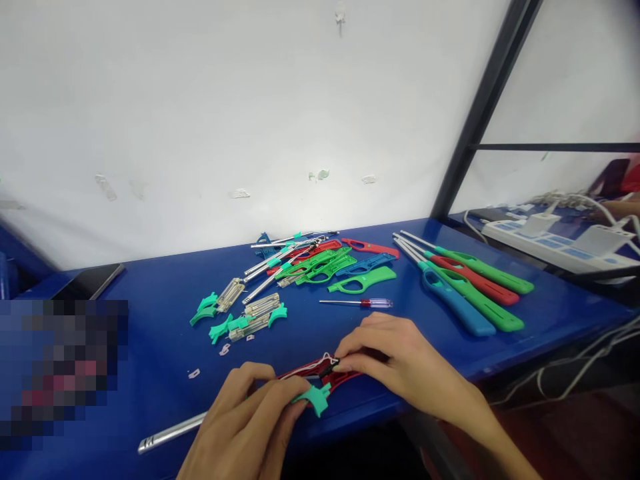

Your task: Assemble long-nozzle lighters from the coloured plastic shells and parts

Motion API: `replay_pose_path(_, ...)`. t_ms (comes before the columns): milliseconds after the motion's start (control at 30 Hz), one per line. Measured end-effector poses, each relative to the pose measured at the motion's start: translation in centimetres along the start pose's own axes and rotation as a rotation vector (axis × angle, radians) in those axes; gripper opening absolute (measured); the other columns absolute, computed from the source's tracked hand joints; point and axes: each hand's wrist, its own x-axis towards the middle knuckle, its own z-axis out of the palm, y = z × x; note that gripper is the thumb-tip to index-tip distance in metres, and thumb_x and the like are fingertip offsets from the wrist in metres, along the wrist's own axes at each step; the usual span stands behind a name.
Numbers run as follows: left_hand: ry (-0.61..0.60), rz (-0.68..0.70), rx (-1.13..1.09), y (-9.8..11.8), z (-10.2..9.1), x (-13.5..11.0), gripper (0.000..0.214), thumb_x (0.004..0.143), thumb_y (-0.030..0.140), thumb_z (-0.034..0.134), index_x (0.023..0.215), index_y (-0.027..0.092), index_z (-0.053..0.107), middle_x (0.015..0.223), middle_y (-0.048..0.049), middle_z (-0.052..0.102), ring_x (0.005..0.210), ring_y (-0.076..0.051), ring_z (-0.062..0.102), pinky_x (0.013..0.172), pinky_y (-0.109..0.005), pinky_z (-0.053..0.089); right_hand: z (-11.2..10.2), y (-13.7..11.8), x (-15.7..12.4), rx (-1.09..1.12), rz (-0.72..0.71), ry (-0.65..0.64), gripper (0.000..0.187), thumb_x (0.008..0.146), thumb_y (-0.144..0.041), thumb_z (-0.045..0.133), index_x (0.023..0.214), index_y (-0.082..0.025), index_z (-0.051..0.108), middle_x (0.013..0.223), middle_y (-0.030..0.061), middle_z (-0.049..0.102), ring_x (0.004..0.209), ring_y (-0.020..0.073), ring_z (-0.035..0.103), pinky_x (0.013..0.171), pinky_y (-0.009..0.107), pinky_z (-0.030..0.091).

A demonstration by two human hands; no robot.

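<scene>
- Red lighter casing [343, 380] lies between and beneath the 2 hands, near the front edge of the blue surface [160, 340]; its plastic looks light and stiff, easiest to steady along the sides.
- Left of the left hand, a metal tube [173, 432] sticks out, probably smooth and slippery; any join with the casing is hidden.
- Beyond the left hand lie 3 small white pieces [225, 349], then loose teal triggers [205, 310] and clear tanks [263, 305].
- The left hand [250, 413] curls over the work, pinching a teal trigger [319, 400] at its fingertips; that part seems light, best taken by its broad curved face.
- Past the gap between the hands sits a pile of casings [325, 265].
- Fingertips of the right hand [405, 353] pinch a black part [329, 367] by a thin white wire [315, 364], which looks soft and fragile; hold the black body.
- Just beyond the right hand rests a screwdriver [375, 303].
- Farther right of it, 4 whole lighters [460, 303] lie fanned.
</scene>
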Motion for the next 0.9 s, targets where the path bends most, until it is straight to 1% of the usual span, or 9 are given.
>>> replay_pose_path(67, -0.01, 0.023, 0.019, -0.1, 0.21, -0.09, 0.023, 0.108, 0.016, 0.051, 0.128, 0.025, 0.059, 0.1, 0.0014, 0.078, 0.093, -0.016, 0.069, 0.084, -0.022, 0.06, -0.02, -0.02, -0.01, 0.002, 0.005, -0.003, 0.019, 0.107, -0.036, 0.066, 0.098, -0.024, 0.077, 0.092, -0.0027, 0.083, 0.078, 0.0156, 0.068, 0.076, 0.027, 0.048)
replay_pose_path(233, -0.011, 0.079, 0.075, -0.32, 0.42, -0.15, 0.021, 0.108, 0.016, 0.05, 0.123, 0.024, 0.063, 0.105, -0.0008, 0.079, 0.099, -0.017, 0.07, 0.089, -0.023, 0.061, -0.01, -0.06, 0.02, 0.01, 0.023, -0.011, 0.015, 0.106, -0.035, 0.068, 0.099, -0.025, 0.077, 0.093, -0.0038, 0.082, 0.079, 0.0151, 0.069, 0.077, 0.026, 0.047)
replay_pose_path(333, 0.004, 0.1, 0.098, -0.54, 0.54, -0.24, 0.022, 0.109, 0.017, 0.05, 0.124, 0.024, 0.064, 0.11, 0.0005, 0.08, 0.102, -0.017, 0.071, 0.091, -0.023, 0.061, 0.0, -0.14, 0.04, 0.021, 0.039, -0.013, 0.014, 0.105, -0.034, 0.069, 0.098, -0.025, 0.076, 0.093, -0.0048, 0.082, 0.078, 0.0144, 0.068, 0.077, 0.025, 0.047)
replay_pose_path(433, 0.005, 0.102, 0.111, -0.67, 0.63, -0.31, 0.022, 0.109, 0.018, 0.05, 0.125, 0.025, 0.064, 0.113, 0.002, 0.081, 0.104, -0.017, 0.07, 0.092, -0.023, 0.06, 0.0, -0.18, 0.06, 0.023, 0.048, -0.015, 0.014, 0.105, -0.034, 0.069, 0.097, -0.025, 0.076, 0.093, -0.005, 0.082, 0.078, 0.0145, 0.068, 0.076, 0.025, 0.046)
replay_pose_path(500, 0.016, 0.1, 0.113, -0.63, 0.63, -0.24, 0.022, 0.109, 0.018, 0.05, 0.125, 0.024, 0.064, 0.113, 0.0021, 0.081, 0.105, -0.016, 0.07, 0.093, -0.022, 0.06, -0.02, -0.19, 0.08, 0.025, 0.05, -0.016, 0.017, 0.106, -0.037, 0.068, 0.097, -0.025, 0.076, 0.093, -0.0041, 0.082, 0.078, 0.015, 0.068, 0.076, 0.026, 0.047)
replay_pose_path(600, 0.061, 0.113, 0.123, -0.46, 0.55, -0.01, 0.022, 0.11, 0.019, 0.049, 0.122, 0.024, 0.066, 0.111, 0.0026, 0.081, 0.101, -0.016, 0.071, 0.091, -0.022, 0.06, -0.07, -0.21, 0.13, 0.028, 0.053, -0.015, 0.023, 0.107, -0.042, 0.063, 0.098, -0.025, 0.076, 0.093, -0.0026, 0.082, 0.079, 0.0156, 0.069, 0.077, 0.026, 0.048)
replay_pose_path(667, 0.082, 0.117, 0.132, -0.37, 0.51, 0.06, 0.022, 0.111, 0.02, 0.047, 0.12, 0.024, 0.067, 0.111, 0.0026, 0.082, 0.099, -0.016, 0.071, 0.091, -0.022, 0.06, -0.1, -0.24, 0.12, 0.024, 0.055, -0.014, 0.024, 0.108, -0.042, 0.063, 0.098, -0.025, 0.076, 0.093, -0.0025, 0.082, 0.079, 0.0155, 0.07, 0.077, 0.026, 0.048)
replay_pose_path(833, 0.044, 0.108, 0.136, -0.47, 0.56, -0.2, 0.022, 0.109, 0.019, 0.051, 0.124, 0.025, 0.067, 0.118, 0.0023, 0.081, 0.104, -0.016, 0.071, 0.096, -0.023, 0.059, -0.12, -0.28, 0.02, 0.016, 0.06, -0.016, 0.023, 0.108, -0.042, 0.063, 0.098, -0.025, 0.076, 0.093, -0.0027, 0.082, 0.079, 0.0155, 0.07, 0.077, 0.026, 0.049)
replay_pose_path(900, 0.052, 0.109, 0.134, -0.52, 0.65, -0.25, 0.023, 0.109, 0.018, 0.051, 0.124, 0.025, 0.066, 0.118, 0.0024, 0.081, 0.103, -0.016, 0.071, 0.095, -0.023, 0.059, -0.1, -0.27, 0.02, 0.02, 0.057, -0.014, 0.022, 0.108, -0.041, 0.063, 0.098, -0.025, 0.076, 0.094, -0.0028, 0.082, 0.08, 0.0154, 0.07, 0.077, 0.026, 0.049)
